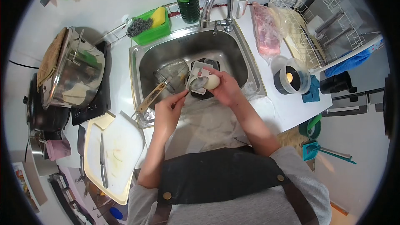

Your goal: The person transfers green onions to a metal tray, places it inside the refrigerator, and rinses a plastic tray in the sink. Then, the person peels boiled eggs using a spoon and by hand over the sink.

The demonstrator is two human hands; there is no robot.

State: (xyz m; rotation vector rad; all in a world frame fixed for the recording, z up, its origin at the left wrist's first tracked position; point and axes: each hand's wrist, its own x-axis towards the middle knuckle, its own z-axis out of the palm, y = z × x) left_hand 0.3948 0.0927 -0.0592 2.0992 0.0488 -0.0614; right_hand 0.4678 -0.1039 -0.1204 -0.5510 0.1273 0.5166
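Note:
My left hand [167, 110] is closed on a metal spoon [198, 83], its bowl lying against the side of a pale egg [213, 82]. The egg sits in the curled fingers of my right hand [227, 87]. Both hands are above the near part of the steel sink [237, 43]. Beneath them, partly hidden, are a small white container [202, 65] and dark dishes. To their left, a mesh strainer [173, 70] lies in the sink, its wooden handle [151, 98] resting over the rim.
A clear tub [303, 84] with something round and yellow stands right, near wrapped meat [266, 31] and a wire rack [346, 29]. Left are a large pot [79, 73] and a cutting board [121, 154] with a knife [103, 160]. The faucet [227, 0] arches behind the sink.

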